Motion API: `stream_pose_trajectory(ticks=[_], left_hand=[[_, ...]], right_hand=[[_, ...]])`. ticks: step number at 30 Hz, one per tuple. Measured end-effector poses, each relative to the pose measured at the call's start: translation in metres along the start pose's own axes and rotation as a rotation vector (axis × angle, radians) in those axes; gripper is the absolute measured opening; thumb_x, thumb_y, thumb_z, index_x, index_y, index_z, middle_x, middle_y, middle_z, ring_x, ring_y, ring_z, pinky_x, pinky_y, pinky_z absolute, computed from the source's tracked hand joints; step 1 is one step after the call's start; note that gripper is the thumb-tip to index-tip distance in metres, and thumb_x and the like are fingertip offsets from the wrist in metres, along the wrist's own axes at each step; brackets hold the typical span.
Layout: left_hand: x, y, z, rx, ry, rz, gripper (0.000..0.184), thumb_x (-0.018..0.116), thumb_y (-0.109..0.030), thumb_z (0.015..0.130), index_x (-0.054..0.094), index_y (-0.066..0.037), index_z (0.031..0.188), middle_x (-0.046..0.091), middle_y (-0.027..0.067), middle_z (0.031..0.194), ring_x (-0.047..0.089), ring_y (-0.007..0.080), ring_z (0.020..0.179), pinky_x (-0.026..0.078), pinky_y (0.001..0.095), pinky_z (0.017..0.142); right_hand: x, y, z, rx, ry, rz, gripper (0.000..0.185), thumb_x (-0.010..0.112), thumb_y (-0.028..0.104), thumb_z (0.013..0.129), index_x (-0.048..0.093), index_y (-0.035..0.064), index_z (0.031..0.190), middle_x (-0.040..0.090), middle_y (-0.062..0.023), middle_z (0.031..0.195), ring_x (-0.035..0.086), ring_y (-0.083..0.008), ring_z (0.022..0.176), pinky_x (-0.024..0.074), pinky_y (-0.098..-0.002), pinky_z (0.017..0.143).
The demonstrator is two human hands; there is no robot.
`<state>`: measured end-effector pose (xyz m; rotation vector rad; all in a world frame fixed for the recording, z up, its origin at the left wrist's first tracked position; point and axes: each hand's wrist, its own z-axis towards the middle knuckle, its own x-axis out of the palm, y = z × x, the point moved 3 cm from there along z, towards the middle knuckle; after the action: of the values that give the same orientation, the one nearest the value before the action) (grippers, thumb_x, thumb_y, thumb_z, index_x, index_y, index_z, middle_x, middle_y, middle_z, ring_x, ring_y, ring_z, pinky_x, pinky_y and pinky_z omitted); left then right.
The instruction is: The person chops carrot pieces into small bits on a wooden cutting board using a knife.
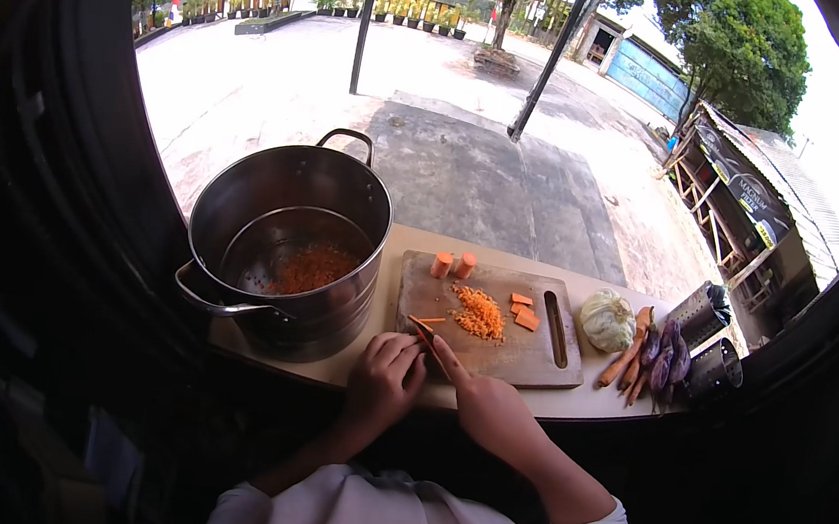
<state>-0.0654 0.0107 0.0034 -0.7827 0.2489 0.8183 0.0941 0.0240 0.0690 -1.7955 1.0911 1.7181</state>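
Note:
My right hand (473,391) is closed round a knife (423,330), its blade over the near left part of the wooden cutting board (549,374). Fingers bent, my left hand (387,371) rests at the board's near left edge beside the blade; what it presses on is hidden. A thin carrot stick (430,320) lies by the knife tip. Diced carrot (478,313) is heaped mid-board, with carrot slices (526,318) to its right. Two carrot chunks (441,264) stand near the far left corner.
A large metal pot (336,300) with orange bits (314,270) inside stands left of the board. To the right are a cabbage (608,320), whole carrots (631,350), purple eggplants (663,361) and two perforated metal holders (716,368). Paved ground lies beyond the counter.

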Motion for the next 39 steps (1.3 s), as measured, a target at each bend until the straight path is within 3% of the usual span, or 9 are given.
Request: stream_pose_trajectory(ticks=[5, 8, 14, 17, 26, 30, 33, 36, 39], left_hand=[[-0.001, -0.001, 0.001, -0.006, 0.004, -0.001, 0.016, 0.07, -0.007, 0.088, 0.073, 0.0, 0.103, 0.071, 0.0116, 0.105, 0.066, 0.0324, 0.103, 0.054, 0.0426, 0.09], [-0.002, -0.003, 0.002, -0.005, -0.005, -0.009, 0.016, 0.07, -0.007, 0.088, 0.073, 0.0, 0.103, 0.07, 0.0118, 0.105, 0.066, 0.0326, 0.103, 0.054, 0.0429, 0.09], [-0.003, -0.004, 0.003, -0.007, -0.012, -0.016, 0.017, 0.07, -0.007, 0.088, 0.073, 0.0, 0.103, 0.07, 0.0125, 0.106, 0.066, 0.0329, 0.102, 0.054, 0.0432, 0.089], [-0.002, -0.004, 0.002, -0.007, 0.0, 0.001, 0.018, 0.07, -0.008, 0.089, 0.072, 0.0, 0.104, 0.069, 0.0122, 0.107, 0.066, 0.0319, 0.104, 0.055, 0.0421, 0.091], [-0.001, 0.0, -0.003, 0.024, -0.032, 0.031, 0.016, 0.07, -0.008, 0.088, 0.071, 0.002, 0.101, 0.068, 0.0135, 0.106, 0.065, 0.0327, 0.105, 0.055, 0.0422, 0.091], [-0.002, 0.0, -0.002, 0.013, -0.036, -0.004, 0.015, 0.071, -0.006, 0.086, 0.073, 0.0, 0.1, 0.069, 0.0146, 0.104, 0.066, 0.0344, 0.102, 0.054, 0.0434, 0.089], [0.0, 0.0, -0.001, -0.006, -0.037, -0.019, 0.017, 0.071, -0.005, 0.086, 0.073, 0.0, 0.102, 0.069, 0.0147, 0.104, 0.066, 0.0342, 0.102, 0.054, 0.0432, 0.09], [0.0, 0.001, -0.002, -0.038, -0.042, -0.042, 0.023, 0.07, -0.005, 0.086, 0.07, -0.001, 0.109, 0.067, 0.0145, 0.109, 0.065, 0.0338, 0.104, 0.053, 0.043, 0.092], [-0.004, 0.001, 0.003, -0.054, -0.052, -0.102, 0.03, 0.07, -0.007, 0.086, 0.066, -0.004, 0.116, 0.063, 0.014, 0.12, 0.062, 0.0337, 0.111, 0.051, 0.0441, 0.096]], right_hand=[[-0.003, -0.004, 0.003, -0.05, -0.014, 0.034, 0.095, 0.055, -0.004, 0.082, 0.013, 0.0062, 0.166, 0.067, -0.0239, 0.074, 0.069, -0.0405, 0.066, 0.0546, -0.0507, 0.062], [-0.01, -0.003, 0.005, -0.011, 0.047, 0.057, 0.09, 0.052, -0.003, 0.086, 0.014, 0.0115, 0.166, 0.066, -0.0246, 0.073, 0.068, -0.041, 0.067, 0.052, -0.0514, 0.064], [-0.004, -0.003, 0.005, -0.033, 0.013, 0.082, 0.098, 0.056, -0.006, 0.081, 0.01, 0.0066, 0.166, 0.068, -0.0254, 0.079, 0.069, -0.0412, 0.069, 0.0545, -0.0514, 0.064], [0.002, 0.001, 0.003, 0.006, 0.006, 0.008, 0.092, 0.054, -0.002, 0.086, 0.012, 0.0103, 0.167, 0.067, -0.0226, 0.074, 0.069, -0.0384, 0.066, 0.0542, -0.0498, 0.062], [0.024, 0.016, 0.0, 0.032, -0.115, -0.26, 0.092, 0.056, 0.0, 0.087, 0.012, 0.0116, 0.167, 0.067, -0.019, 0.081, 0.07, -0.0353, 0.065, 0.0572, -0.0441, 0.06], [-0.005, 0.004, -0.002, 0.089, -0.024, 0.03, 0.081, 0.053, 0.005, 0.094, 0.02, 0.0246, 0.166, 0.069, -0.0237, 0.083, 0.07, -0.0421, 0.073, 0.0541, -0.0516, 0.068], [-0.004, -0.009, -0.002, 0.116, -0.089, 0.145, 0.08, 0.05, 0.007, 0.096, 0.018, 0.0284, 0.166, 0.068, -0.0244, 0.08, 0.069, -0.0422, 0.071, 0.054, -0.0527, 0.067], [0.004, -0.021, -0.005, 0.013, -0.217, 0.308, 0.072, 0.05, 0.01, 0.099, 0.029, 0.0331, 0.163, 0.069, -0.0224, 0.082, 0.069, -0.0414, 0.074, 0.0533, -0.0524, 0.07], [-0.004, -0.017, -0.013, 0.062, -0.159, 0.273, 0.064, 0.053, 0.015, 0.1, 0.039, 0.0368, 0.159, 0.069, -0.0187, 0.085, 0.07, -0.0381, 0.078, 0.0543, -0.0505, 0.072]])
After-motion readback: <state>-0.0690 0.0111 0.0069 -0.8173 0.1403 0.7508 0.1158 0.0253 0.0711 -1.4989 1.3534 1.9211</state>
